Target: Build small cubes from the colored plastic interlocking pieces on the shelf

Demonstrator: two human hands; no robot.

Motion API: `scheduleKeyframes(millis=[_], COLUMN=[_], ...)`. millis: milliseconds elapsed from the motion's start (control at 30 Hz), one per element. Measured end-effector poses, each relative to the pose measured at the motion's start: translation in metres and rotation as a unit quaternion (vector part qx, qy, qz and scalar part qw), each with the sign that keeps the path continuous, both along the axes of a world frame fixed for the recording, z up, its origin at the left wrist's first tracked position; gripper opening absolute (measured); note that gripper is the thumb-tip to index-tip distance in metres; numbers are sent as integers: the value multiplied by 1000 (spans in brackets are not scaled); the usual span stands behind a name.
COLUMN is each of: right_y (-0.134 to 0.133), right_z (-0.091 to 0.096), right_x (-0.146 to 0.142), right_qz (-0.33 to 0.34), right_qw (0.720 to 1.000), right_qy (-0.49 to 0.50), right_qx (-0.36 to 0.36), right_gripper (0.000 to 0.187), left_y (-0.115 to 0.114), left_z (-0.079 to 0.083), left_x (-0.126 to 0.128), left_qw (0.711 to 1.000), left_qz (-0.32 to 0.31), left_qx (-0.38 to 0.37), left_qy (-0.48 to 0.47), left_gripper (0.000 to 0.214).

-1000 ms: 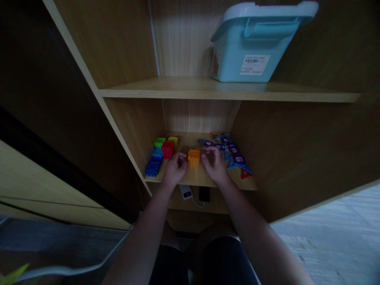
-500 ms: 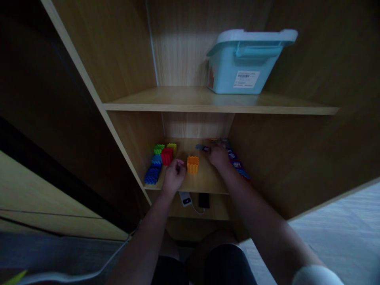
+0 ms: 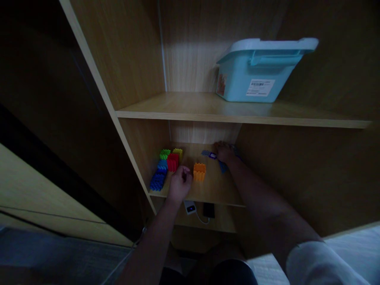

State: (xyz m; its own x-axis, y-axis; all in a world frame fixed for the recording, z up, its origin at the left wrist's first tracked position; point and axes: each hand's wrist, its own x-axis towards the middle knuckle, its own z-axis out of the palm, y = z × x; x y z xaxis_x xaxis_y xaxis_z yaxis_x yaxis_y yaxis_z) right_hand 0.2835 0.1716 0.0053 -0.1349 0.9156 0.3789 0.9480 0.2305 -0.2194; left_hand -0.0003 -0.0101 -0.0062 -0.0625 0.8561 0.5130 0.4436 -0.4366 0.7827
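Orange plastic forms the open-topped, notched cube [image 3: 199, 172] standing upright on the lower wooden shelf [image 3: 218, 192], roughly midway between its left and right edges and nearer the front edge than the back. The left hand [image 3: 181, 183] is just left of it, half open with fingers loosely curled and nothing visible in its grasp; whether a fingertip touches the cube I cannot tell. The right hand [image 3: 225, 151] reaches to the back right corner, its fingers lowered over flat pieces there; how far they are spread, and whether they have hold of anything, cannot be told. Beside its fingertips lie a grey piece [image 3: 205, 152] and a purple piece [image 3: 212, 155] with a pale mark, while a blue piece [image 3: 222, 167] shows next to the wrist. Along the left edge, a red block [image 3: 173, 162] stands in front of a yellow block [image 3: 178, 152], with a green block [image 3: 165, 154] behind to the left and dark blue pieces [image 3: 158, 180] running toward the front left corner. On the upper shelf [image 3: 184, 103], a light blue tub [image 3: 252, 75] sits toward the right.
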Motion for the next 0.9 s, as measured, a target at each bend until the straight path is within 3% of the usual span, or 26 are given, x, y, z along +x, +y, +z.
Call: scheduleKeyframes(millis=[100, 200, 267, 400, 533, 667, 833, 900], right_y=[4, 0, -9, -45, -92, -130, -146, -147], right_z=[1, 3, 3, 3, 3, -8, -29, -34], right_x=[6, 2, -7, -26, -33, -32, -33, -35], right_qz=[74, 74, 61, 88, 85, 38, 51, 78], right_qw=[991, 971, 938, 858, 821, 809, 771, 777], right_qy=[90, 191, 313, 496, 557, 571, 618, 611], right_qx=[69, 119, 138, 96, 97, 131, 146, 129], right_gripper=[53, 42, 36, 42, 50, 41, 51, 57], left_y=[1, 1, 0, -3, -4, -3, -3, -4], left_z=[-1, 0, 2, 5, 5, 4, 4, 4], left_x=[0, 0, 1, 1, 1, 1, 2, 2], left_qw=[1000, 1000, 1000, 1000, 1000, 1000, 999, 999], left_qz=[-2, 2, 3, 3, 3, 0, 2, 1], left_qx=[-1, -4, -9, -13, -2, 9, 13, 12], left_qy=[-1, 0, 2, 10, 21, 27, 38, 44], left_gripper=[14, 15, 15, 12, 12, 12, 10, 10])
